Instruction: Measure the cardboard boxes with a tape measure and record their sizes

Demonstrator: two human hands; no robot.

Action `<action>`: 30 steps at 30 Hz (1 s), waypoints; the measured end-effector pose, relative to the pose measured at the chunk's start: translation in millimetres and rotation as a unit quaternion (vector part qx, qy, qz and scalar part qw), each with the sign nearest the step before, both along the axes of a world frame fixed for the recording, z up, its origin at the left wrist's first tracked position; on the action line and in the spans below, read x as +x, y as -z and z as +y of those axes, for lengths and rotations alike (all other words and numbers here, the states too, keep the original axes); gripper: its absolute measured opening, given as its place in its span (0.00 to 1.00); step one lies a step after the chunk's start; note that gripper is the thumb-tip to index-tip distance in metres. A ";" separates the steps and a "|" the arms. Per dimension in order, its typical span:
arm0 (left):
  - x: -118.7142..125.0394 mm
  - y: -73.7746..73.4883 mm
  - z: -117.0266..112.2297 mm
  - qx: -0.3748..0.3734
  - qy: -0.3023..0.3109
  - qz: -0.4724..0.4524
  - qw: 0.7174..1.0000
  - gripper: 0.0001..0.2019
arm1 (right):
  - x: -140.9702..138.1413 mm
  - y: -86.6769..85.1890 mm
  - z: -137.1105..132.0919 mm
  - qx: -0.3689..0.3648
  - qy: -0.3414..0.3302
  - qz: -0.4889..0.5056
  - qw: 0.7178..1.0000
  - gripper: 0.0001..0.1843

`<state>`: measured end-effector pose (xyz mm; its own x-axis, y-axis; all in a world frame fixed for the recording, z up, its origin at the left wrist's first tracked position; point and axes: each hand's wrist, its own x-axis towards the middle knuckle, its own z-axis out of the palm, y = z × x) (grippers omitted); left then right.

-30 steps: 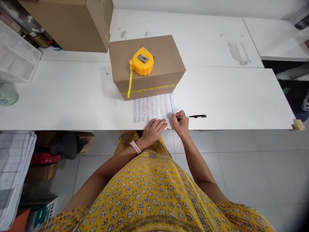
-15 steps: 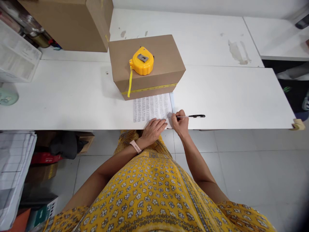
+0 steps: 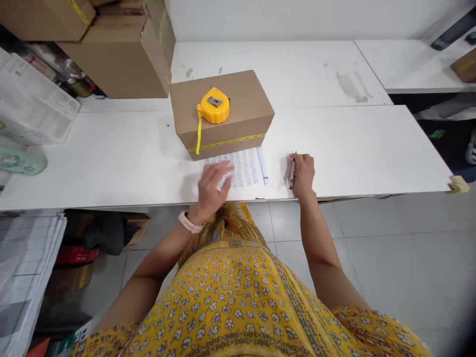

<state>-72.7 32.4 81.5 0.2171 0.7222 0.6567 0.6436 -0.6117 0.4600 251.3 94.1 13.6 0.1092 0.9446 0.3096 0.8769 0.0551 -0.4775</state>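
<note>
A small cardboard box (image 3: 238, 96) stands on the white table (image 3: 364, 144) with a yellow tape measure (image 3: 213, 105) on top, its tape hanging down the front. A sheet of paper (image 3: 243, 166) covered in written rows lies in front of the box. My left hand (image 3: 211, 186) hovers over the sheet's left part, fingers spread, smeared by motion, holding nothing. My right hand (image 3: 303, 173) rests on the table to the right of the sheet, fingers closed on a black pen (image 3: 292, 177) that lies near upright along the hand.
Larger cardboard boxes (image 3: 122, 54) are stacked at the back left. A white plastic bin (image 3: 33, 106) and a green lidded container (image 3: 18, 161) sit at the left edge. Stacked papers (image 3: 22, 263) and boxes lie under the table. A second table (image 3: 409, 64) stands at the right.
My right hand has moved right, off the sheet, and turned the pen from lying sideways to pointing away. My left hand has lifted and shifted left over the sheet. The view has tilted up.
</note>
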 end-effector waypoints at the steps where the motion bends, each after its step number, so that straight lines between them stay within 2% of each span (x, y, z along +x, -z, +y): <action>1: -10.7 -15.0 12.3 0.021 -0.037 -0.012 0.999 0.11 | 2.0 3.5 2.5 0.003 0.005 -0.015 1.000 0.23; 4: -35.9 -52.7 56.7 0.033 -0.099 -0.012 0.994 0.15 | 3.0 12.1 8.0 0.025 0.014 -0.036 0.999 0.28; 7: -42.2 -73.7 98.5 -0.011 -0.108 0.019 0.994 0.24 | 3.4 17.5 10.2 0.038 0.019 -0.035 0.999 0.28; 10: -32.3 -82.8 123.9 -0.118 -0.097 0.051 0.987 0.34 | 4.1 20.0 10.6 0.045 0.020 -0.031 0.998 0.25; 12: -23.4 -84.9 132.2 -0.162 -0.116 0.059 0.978 0.36 | 3.8 20.4 10.8 0.048 0.024 -0.017 0.998 0.23; 14: -16.5 -84.4 137.2 -0.163 -0.137 0.043 0.976 0.34 | 3.5 19.8 11.3 0.048 0.029 0.002 0.998 0.21; 16: -12.1 -82.8 139.9 -0.139 -0.129 -0.004 0.982 0.29 | 3.6 18.4 11.7 0.046 0.030 0.020 0.998 0.21; 18: -8.1 -83.0 137.4 -0.130 -0.090 -0.078 0.984 0.26 | 3.3 15.3 10.9 0.048 0.027 0.040 0.998 0.21; 20: -1.6 -87.5 125.8 -0.161 -0.014 -0.146 0.976 0.23 | -0.7 8.4 7.0 0.072 0.040 0.072 0.994 0.21; 22: 8.2 -95.5 105.1 -0.221 0.084 -0.181 0.955 0.20 | -11.3 -5.2 -1.4 0.120 0.070 0.132 0.981 0.20; 24: 19.4 -103.3 79.9 -0.293 0.180 -0.189 0.920 0.21 | -28.8 -26.7 -13.7 0.148 0.077 0.237 0.957 0.21; 26: 28.6 -106.7 57.1 -0.357 0.243 -0.186 0.882 0.25 | -49.3 -53.2 -27.5 0.101 0.005 0.383 0.918 0.24; 27: 31.6 -106.1 48.3 -0.382 0.262 -0.182 0.867 0.26 | -58.8 -66.5 -34.0 0.048 -0.055 0.447 0.891 0.27; 30: 32.8 -95.7 32.6 -0.421 0.271 -0.166 0.850 0.28 | -77.6 -97.3 -50.2 -0.080 -0.167 0.562 0.806 0.34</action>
<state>-39.9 65.0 177.1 0.5712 0.8195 0.0470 0.1220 -0.1414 0.9824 173.7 44.0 110.8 -0.0337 0.9974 0.0640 -0.1651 0.0576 -0.9846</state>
